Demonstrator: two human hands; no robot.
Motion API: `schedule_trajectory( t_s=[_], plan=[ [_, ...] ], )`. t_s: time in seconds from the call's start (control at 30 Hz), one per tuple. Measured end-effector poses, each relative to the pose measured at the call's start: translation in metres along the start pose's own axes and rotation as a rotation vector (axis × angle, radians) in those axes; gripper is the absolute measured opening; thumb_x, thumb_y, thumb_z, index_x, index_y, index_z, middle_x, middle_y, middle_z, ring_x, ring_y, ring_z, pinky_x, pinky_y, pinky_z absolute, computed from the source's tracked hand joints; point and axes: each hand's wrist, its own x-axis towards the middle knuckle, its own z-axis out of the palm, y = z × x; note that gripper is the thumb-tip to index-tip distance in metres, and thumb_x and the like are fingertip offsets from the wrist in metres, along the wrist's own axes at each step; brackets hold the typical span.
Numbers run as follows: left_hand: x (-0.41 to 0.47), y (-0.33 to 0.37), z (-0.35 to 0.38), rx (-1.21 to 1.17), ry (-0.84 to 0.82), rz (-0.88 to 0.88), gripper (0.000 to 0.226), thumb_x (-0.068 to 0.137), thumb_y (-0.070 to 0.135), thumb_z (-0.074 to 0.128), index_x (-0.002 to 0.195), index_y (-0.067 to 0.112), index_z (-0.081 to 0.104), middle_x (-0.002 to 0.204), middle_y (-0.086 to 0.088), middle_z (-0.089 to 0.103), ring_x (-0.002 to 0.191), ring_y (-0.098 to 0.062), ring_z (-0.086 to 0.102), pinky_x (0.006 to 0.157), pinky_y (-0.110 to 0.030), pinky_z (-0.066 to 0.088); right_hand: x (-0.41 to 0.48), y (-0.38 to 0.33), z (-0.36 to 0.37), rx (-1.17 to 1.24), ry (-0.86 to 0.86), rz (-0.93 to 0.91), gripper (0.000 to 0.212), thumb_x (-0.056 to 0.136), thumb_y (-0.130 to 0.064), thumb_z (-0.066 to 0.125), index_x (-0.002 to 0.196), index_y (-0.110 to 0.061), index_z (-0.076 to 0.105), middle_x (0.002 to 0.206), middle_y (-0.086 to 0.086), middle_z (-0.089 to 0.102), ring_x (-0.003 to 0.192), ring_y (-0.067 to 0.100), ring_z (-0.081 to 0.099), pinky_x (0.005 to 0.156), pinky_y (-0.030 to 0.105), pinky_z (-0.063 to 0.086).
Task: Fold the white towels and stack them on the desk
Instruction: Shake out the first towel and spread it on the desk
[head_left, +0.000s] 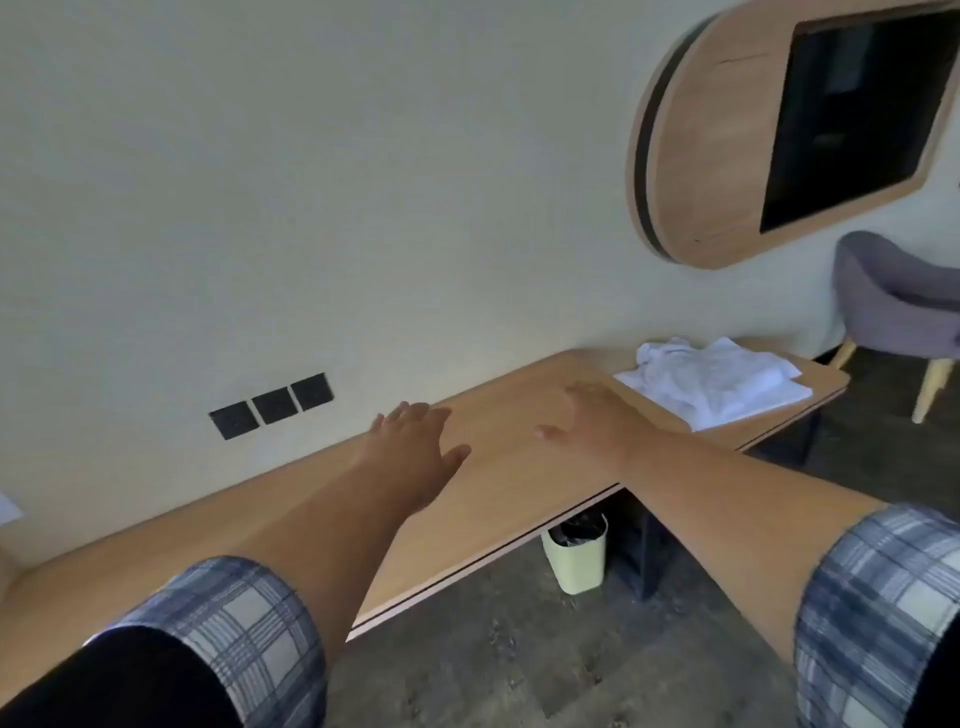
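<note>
White towels (722, 382) lie at the far right end of the bench (498, 499), a rumpled heap on a flatter layer, close to the bench's front edge. At the far left, three dark sockets (271, 405) sit in a row on the pale wall (311, 182) just above the wooden top. The left hand (415, 441) reaches out palm down over the middle of the bench, its fingers (410, 413) straight and slightly spread, holding nothing. Just to its right the right hand (592, 415) does the same, fingers (582, 389) extended and loose, thumb out to the side, near the towels but apart from them. Whether either palm touches the wood cannot be told. Both forearms are bare below rolled plaid sleeves (234, 623). Under the bench stands a pale bin (575, 553) on a dark floor (519, 665). Above the towels a rounded wooden panel (727, 156) with a dark screen (857, 114) hangs on the wall, and a grey chair (893, 306) stands beyond the bench's right end.
</note>
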Motion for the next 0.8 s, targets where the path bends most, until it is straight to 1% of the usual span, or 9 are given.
schedule_trajectory(
  t_s=[0.03,0.1,0.17,0.33,0.43,0.53,0.63,0.7,0.8],
  plan=[
    [0.017,0.026,0.013,-0.026,-0.026,0.015,0.069,0.096,0.065,0.036,0.153,0.028,0.03,0.157,-0.003,0.035,0.147,-0.024,0.026,0.12,-0.046,0.022,-0.004,0.028,-0.006,-0.006,-0.018,0.039,0.089,0.092,-0.065,0.053,0.158,-0.012,0.024,0.163,0.01,0.027,0.151,0.026,0.02,0.12,0.044,0.025],
    [0.03,0.047,0.029,-0.034,-0.055,0.019,0.069,0.096,0.065,0.037,0.153,0.028,0.029,0.159,-0.003,0.032,0.147,-0.025,0.025,0.12,-0.045,0.021,-0.005,0.055,-0.009,0.006,-0.023,0.06,0.085,0.092,-0.064,0.054,0.156,-0.015,0.028,0.16,0.008,0.033,0.148,0.027,0.026,0.117,0.045,0.029],
    [0.059,0.096,0.05,-0.075,-0.107,0.037,0.069,0.096,0.065,0.038,0.154,0.029,0.028,0.16,-0.004,0.03,0.148,-0.026,0.023,0.121,-0.045,0.018,-0.004,0.107,-0.025,0.013,-0.015,0.098,0.08,0.091,-0.062,0.055,0.154,-0.019,0.031,0.156,0.007,0.039,0.144,0.027,0.032,0.114,0.046,0.033],
    [0.128,0.207,0.073,-0.129,-0.119,0.08,0.068,0.096,0.063,0.041,0.153,0.028,0.031,0.158,-0.003,0.033,0.147,-0.023,0.026,0.12,-0.044,0.019,0.01,0.223,-0.061,-0.023,-0.039,0.194,0.084,0.092,-0.067,0.048,0.157,-0.018,0.025,0.16,0.007,0.031,0.149,0.03,0.021,0.117,0.049,0.028],
    [0.159,0.261,0.089,-0.166,-0.12,0.085,0.066,0.096,0.062,0.043,0.152,0.028,0.032,0.157,-0.002,0.035,0.146,-0.021,0.027,0.119,-0.042,0.02,0.019,0.28,-0.067,-0.001,-0.042,0.217,0.08,0.089,-0.067,0.05,0.153,-0.021,0.033,0.153,0.005,0.04,0.142,0.028,0.031,0.112,0.048,0.034],
    [0.18,0.304,0.111,-0.196,-0.177,0.087,0.066,0.097,0.06,0.043,0.153,0.028,0.03,0.158,-0.002,0.033,0.146,-0.022,0.026,0.12,-0.041,0.02,0.028,0.321,-0.069,0.025,-0.081,0.249,0.079,0.088,-0.065,0.05,0.153,-0.023,0.032,0.154,0.002,0.038,0.144,0.026,0.028,0.114,0.042,0.032],
    [0.202,0.336,0.131,-0.201,-0.223,0.108,0.067,0.097,0.058,0.044,0.154,0.028,0.027,0.159,-0.003,0.029,0.147,-0.023,0.024,0.12,-0.041,0.018,0.042,0.352,-0.067,0.033,-0.164,0.279,0.081,0.085,-0.068,0.039,0.152,-0.022,0.033,0.154,0.0,0.034,0.148,0.031,0.022,0.118,0.044,0.027],
    [0.221,0.351,0.142,-0.21,-0.245,0.125,0.067,0.097,0.058,0.043,0.155,0.028,0.026,0.161,-0.004,0.026,0.148,-0.022,0.022,0.121,-0.041,0.017,0.053,0.368,-0.059,0.073,-0.172,0.31,0.077,0.087,-0.065,0.042,0.15,-0.022,0.034,0.154,0.002,0.035,0.147,0.03,0.023,0.118,0.046,0.027],
    [0.256,0.367,0.16,-0.248,-0.264,0.141,0.066,0.098,0.056,0.043,0.155,0.027,0.025,0.162,-0.004,0.025,0.149,-0.023,0.021,0.121,-0.041,0.017,0.071,0.39,-0.042,0.056,-0.19,0.307,0.077,0.091,-0.064,0.048,0.154,-0.024,0.029,0.16,0.001,0.03,0.148,0.026,0.022,0.119,0.048,0.027]
  ],
)
